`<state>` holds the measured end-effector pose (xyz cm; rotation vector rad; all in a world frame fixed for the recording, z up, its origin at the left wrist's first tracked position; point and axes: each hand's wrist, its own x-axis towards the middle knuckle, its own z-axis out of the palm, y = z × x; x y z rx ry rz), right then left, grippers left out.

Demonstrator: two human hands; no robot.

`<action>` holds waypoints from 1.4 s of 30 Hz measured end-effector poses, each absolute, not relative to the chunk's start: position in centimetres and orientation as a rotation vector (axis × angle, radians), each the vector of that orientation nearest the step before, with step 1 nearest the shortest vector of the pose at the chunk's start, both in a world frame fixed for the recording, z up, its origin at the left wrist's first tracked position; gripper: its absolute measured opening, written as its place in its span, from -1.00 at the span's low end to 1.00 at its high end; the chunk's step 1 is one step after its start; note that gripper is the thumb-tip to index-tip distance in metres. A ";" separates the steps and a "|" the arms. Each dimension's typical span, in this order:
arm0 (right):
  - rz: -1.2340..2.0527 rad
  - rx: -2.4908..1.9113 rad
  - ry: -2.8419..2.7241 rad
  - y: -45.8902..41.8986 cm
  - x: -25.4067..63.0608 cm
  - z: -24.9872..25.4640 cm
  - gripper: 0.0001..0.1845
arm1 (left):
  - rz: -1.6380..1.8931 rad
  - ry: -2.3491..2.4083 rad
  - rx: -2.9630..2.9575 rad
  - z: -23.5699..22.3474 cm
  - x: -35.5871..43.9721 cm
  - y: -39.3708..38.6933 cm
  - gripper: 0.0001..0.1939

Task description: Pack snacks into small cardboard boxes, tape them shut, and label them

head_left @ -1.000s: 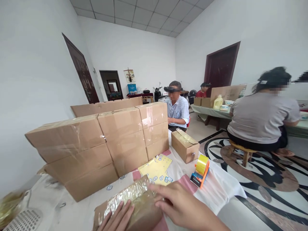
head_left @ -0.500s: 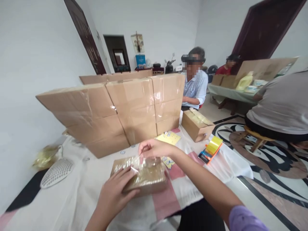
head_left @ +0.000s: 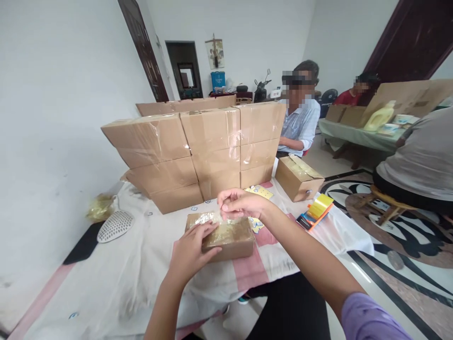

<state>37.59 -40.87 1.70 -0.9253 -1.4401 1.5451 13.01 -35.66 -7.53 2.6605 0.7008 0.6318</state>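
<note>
A small flat cardboard box [head_left: 233, 236] with shiny clear tape across its top lies on the cloth-covered table [head_left: 116, 278] in front of me. My left hand [head_left: 193, 250] presses down on the box's left part, fingers laid over the top. My right hand [head_left: 239, 204] hovers over the box's far edge, fingers pinched together on what looks like the end of the clear tape. A yellow tape dispenser [head_left: 316, 211] lies on the table to the right, apart from both hands.
A wall of stacked taped cartons [head_left: 198, 151] stands behind the box. One single carton [head_left: 299, 177] sits at the right. A white perforated object [head_left: 115, 225] and crumpled plastic [head_left: 100, 207] lie at the left. Other people sit beyond and to the right.
The view has dropped and pulled back. My right hand lifted from the box top into a pinch at its far edge. My left hand stays on the box.
</note>
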 end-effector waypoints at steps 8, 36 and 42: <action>1.368 -1.583 -1.602 -39.5 37.0 -1.4 -0.85 | 0.745 0.596 2.769 -7.6 13.1 -35.8 -0.33; 0.416 -2.158 -1.838 -38.8 37.8 -0.3 -0.36 | 0.917 0.441 3.145 -9.3 13.6 -36.5 -0.59; 0.675 -2.149 -1.591 -39.4 38.8 -3.4 -0.46 | 1.009 0.359 3.122 -9.4 13.9 -36.6 -0.68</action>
